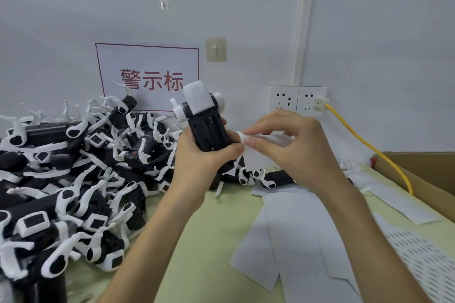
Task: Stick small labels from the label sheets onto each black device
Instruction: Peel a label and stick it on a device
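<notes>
While the left hand (197, 155) grips a black device (209, 130) round its lower body, upright above the table's (209, 216) far edge, the right hand (290, 147) pinches a white label sheet (275, 138) just beside it. Device: probably rigid, light plastic, and best held mid-body, clear of the white end parts. Sheet: thin and floppy, best taken by an edge.

Black device (209, 130), white end parts; pale green table (211, 241); yellow cable (364, 145); red-lettered sign (150, 79).
</notes>
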### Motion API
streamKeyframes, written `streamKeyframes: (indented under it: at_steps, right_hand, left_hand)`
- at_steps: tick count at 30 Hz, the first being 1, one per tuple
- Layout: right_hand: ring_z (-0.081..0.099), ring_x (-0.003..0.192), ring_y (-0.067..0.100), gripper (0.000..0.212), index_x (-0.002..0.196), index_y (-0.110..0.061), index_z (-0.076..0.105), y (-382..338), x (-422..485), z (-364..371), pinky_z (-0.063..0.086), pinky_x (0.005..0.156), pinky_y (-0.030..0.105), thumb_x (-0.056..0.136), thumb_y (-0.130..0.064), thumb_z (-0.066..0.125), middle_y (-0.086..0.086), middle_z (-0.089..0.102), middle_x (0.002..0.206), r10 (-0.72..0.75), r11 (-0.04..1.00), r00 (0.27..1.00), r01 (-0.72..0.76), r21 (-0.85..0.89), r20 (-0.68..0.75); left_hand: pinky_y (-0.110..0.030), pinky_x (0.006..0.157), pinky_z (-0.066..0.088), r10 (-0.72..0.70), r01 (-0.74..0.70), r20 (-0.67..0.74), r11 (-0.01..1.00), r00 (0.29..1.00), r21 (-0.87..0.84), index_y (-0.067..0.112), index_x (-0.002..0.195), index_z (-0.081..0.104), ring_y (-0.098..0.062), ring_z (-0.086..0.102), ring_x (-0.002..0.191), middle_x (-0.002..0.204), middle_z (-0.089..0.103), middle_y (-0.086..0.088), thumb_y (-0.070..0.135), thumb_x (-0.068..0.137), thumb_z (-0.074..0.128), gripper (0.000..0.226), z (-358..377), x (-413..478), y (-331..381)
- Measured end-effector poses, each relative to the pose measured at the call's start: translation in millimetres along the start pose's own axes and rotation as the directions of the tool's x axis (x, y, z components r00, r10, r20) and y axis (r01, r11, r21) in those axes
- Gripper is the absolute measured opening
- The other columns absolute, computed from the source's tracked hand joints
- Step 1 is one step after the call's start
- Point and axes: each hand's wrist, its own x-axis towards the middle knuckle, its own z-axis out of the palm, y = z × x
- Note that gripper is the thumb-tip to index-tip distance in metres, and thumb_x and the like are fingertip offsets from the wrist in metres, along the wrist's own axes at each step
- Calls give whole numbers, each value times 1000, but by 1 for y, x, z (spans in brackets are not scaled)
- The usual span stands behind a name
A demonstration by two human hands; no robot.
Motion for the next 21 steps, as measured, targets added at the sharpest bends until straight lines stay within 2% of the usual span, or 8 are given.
streamKeyframes:
  at_steps: [1,3,6,9,12,15,19,21]
  right_hand:
    - [67,87,14,10,86,-28,82,0,0,0,41,75,11,78,-23,87,-8,73,86,5,1000,1000,-5,9,4]
    - [70,88,15,10,84,-28,82,1,-1,-1,51,79,26,77,-24,88,-8,74,86,16,1000,1000,-16,25,9]
    - [70,93,15,10,82,-24,83,1,0,1,53,88,41,76,-22,89,-9,75,87,-1,1000,1000,1,-13,22]
    - [71,86,15,9,81,-19,82,0,-1,3,53,85,38,77,-13,88,-7,75,84,-21,1000,998,22,-14,51]
    - [72,78,14,13,78,-17,80,0,-3,5,57,77,37,77,-5,85,-5,75,79,6,1000,998,-6,5,57]
    - [73,75,14,15,76,-17,79,-1,-3,5,60,73,41,78,-2,83,-6,75,76,41,999,998,-43,21,55]
    - [73,74,12,13,78,-19,80,-1,-3,1,60,71,40,82,-7,80,-9,75,76,73,997,995,-74,12,74]
    - [73,73,11,13,78,-20,80,-1,-2,-2,60,71,37,83,-7,79,-10,75,75,97,995,993,-99,15,69]
  left_hand:
    - [-32,65,52,36,-36,-2,999,999,36,38,74,68,-17,64,71,92,70,-19,7,66,81,35,0,0,1]
    - [-32,64,55,91,-91,3,991,996,96,41,72,65,-16,64,68,84,70,-18,3,68,80,41,-1,1,1]
    - [-39,65,57,161,-168,56,969,985,179,32,73,62,-17,63,64,75,67,-18,1,72,78,36,-3,2,1]
    - [-47,62,54,186,-205,101,951,977,232,21,81,62,-34,61,65,73,63,-20,-2,73,78,29,-6,3,-1]
    - [-51,59,51,183,-207,106,931,977,300,19,72,65,-42,55,64,69,59,-22,-4,75,79,27,-6,4,-4]
    - [-54,58,51,169,-198,113,924,979,327,4,74,63,-40,55,63,68,59,-22,2,73,76,13,-6,4,-3]
    - [-41,52,37,150,-186,131,926,980,328,-4,72,54,-23,43,55,63,48,-19,9,69,70,21,-4,1,-2]
    - [-37,52,36,143,-177,124,924,982,338,-2,74,54,-19,42,56,62,47,-14,12,69,71,22,-3,1,-3]
